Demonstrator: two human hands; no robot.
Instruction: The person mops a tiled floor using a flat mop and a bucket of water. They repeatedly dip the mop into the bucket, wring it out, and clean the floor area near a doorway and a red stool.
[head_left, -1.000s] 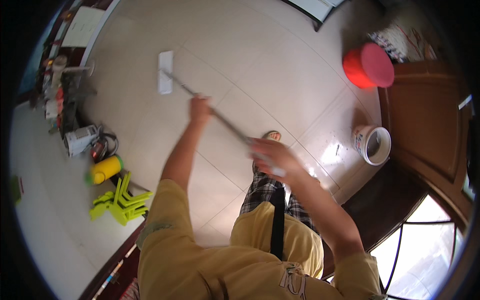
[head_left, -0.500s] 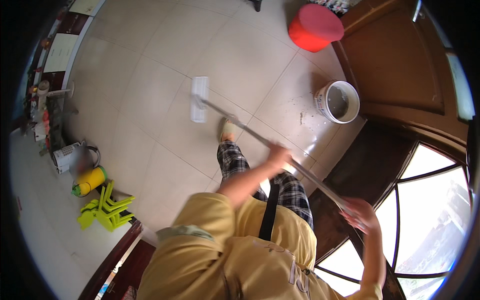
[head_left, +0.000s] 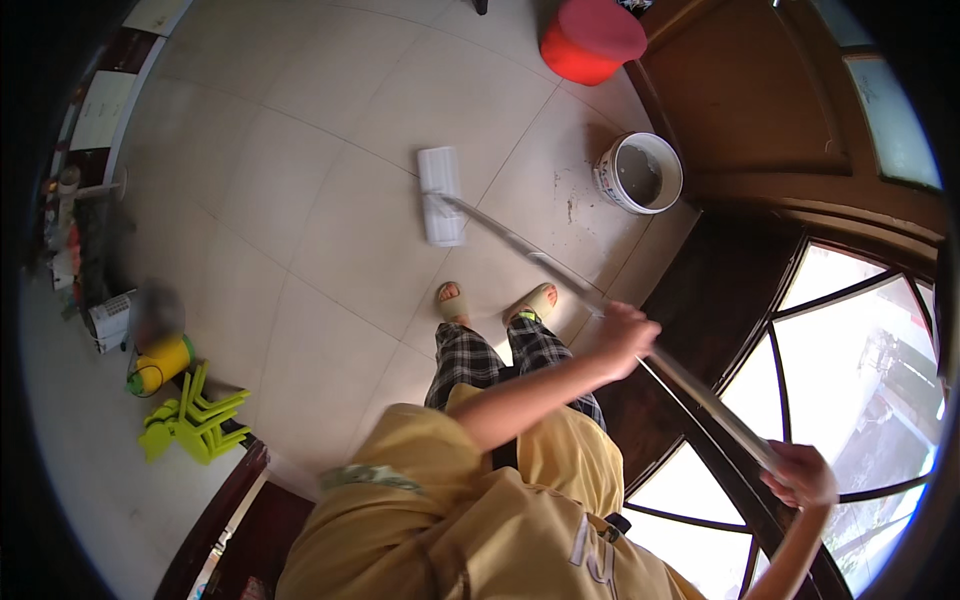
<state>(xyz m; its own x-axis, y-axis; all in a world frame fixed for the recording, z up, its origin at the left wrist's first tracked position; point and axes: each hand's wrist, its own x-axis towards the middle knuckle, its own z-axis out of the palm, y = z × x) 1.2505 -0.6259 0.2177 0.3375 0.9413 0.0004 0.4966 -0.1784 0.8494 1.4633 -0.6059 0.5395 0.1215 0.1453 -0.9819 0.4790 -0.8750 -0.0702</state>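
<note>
A flat mop with a wide white head lies on the tiled floor ahead of my feet. Its long grey handle slants down to the right across my front. Partway up the handle, my left hand is wrapped round it, slightly blurred. Farther right, near the handle's upper end, my right hand grips it too. To the right of the mop head stands a white bucket holding greyish water.
A red round stool stands beyond the bucket, by a brown wooden door. Dark specks dot the tiles beside the bucket. At the left are lime-green toy chairs and a yellow cylinder. A glazed door is at the right.
Both hands have moved to the right with the handle. The mop head has slid right over the tiles, towards the bucket. Both my feet now show, and the view has shifted slightly.
</note>
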